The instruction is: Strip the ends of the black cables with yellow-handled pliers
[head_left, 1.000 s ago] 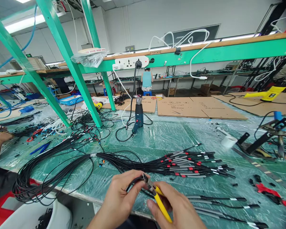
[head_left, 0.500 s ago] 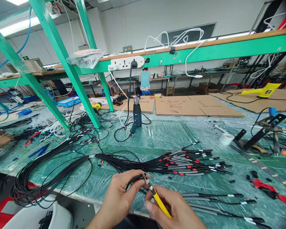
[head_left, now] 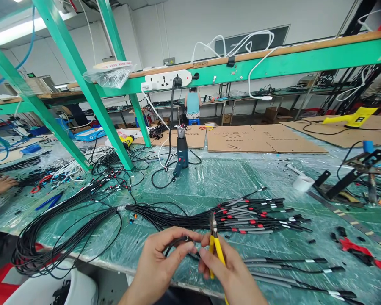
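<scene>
My left hand (head_left: 165,258) is closed on a black cable (head_left: 178,241), pinching it near its end above the front edge of the bench. My right hand (head_left: 222,264) holds yellow-handled cutting pliers (head_left: 216,243), their jaws pointing up and away from the cable. The right thumb and forefinger come close to the left fingertips; whether they also touch the cable is hard to see. Behind both hands lies a long bundle of black cables (head_left: 178,220) with grey sleeves and red and white marks. A few separate sleeved cables (head_left: 282,264) lie to the right.
A heat gun (head_left: 182,152) stands upright mid-bench. Blue-handled pliers (head_left: 50,201) lie left, near another person's hand (head_left: 1,186). A white bin (head_left: 82,288) is below the edge. At right are a tape roll (head_left: 303,183) and a metal clamp fixture (head_left: 349,178). Flat cardboard (head_left: 241,142) lies behind.
The pliers have come away from the cable end and swung upright in my right hand, jaws up. My left hand keeps its hold on the cable.
</scene>
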{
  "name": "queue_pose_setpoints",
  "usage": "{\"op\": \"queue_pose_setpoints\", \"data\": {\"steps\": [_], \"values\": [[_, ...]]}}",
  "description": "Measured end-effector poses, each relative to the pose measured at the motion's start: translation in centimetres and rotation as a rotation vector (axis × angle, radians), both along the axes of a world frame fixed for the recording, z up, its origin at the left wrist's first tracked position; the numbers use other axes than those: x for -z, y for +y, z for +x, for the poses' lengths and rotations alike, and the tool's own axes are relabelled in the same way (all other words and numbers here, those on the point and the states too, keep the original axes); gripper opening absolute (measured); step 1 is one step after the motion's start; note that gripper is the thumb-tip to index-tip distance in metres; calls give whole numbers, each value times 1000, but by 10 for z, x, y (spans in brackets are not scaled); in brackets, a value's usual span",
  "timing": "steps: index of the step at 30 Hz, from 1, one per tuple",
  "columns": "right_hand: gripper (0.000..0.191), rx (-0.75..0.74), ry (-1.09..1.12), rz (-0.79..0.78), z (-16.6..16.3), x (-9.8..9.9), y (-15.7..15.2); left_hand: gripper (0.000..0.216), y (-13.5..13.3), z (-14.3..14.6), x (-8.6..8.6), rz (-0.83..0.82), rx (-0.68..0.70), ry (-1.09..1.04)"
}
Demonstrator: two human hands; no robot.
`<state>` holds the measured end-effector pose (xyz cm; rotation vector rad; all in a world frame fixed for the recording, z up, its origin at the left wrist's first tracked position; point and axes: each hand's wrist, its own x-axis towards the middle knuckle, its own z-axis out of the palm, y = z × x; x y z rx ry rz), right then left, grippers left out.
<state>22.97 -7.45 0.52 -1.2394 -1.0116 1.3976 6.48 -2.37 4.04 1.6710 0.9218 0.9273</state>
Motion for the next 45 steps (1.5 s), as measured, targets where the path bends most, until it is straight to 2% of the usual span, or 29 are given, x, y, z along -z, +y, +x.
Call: {"op": "queue_pose_setpoints", "data": {"steps": [5,9,14,20,24,26,28,32,35,41,45], "values": [[32,62,16,106,-9,1,6,14,0,-3,5,48,-26,11],[30,26,-133,143,-7,-3,14,20,1,-10,11,186,-98,-47],[25,-28,-409,126,2,-10,22,26,3,-28,19,482,-92,169],[21,-120,-561,129,11,-30,31,33,0,-43,37,603,-70,279],[20,-140,-578,161,12,-39,34,29,-4,-43,39,639,-70,323],[20,-138,-609,181,13,-41,36,21,-6,-41,34,572,-49,349],[20,-143,-621,207,14,-41,38,19,-8,-38,26,419,-2,356],[24,-163,-507,261,19,-37,41,41,-12,-32,7,-33,85,250],[25,-170,-393,285,19,-28,42,43,-12,-29,2,-313,109,55],[30,-102,-305,294,11,-13,39,36,-14,-22,12,-509,165,-233],[28,-128,-289,253,12,-8,39,33,-18,-16,8,-488,159,-274]]}}
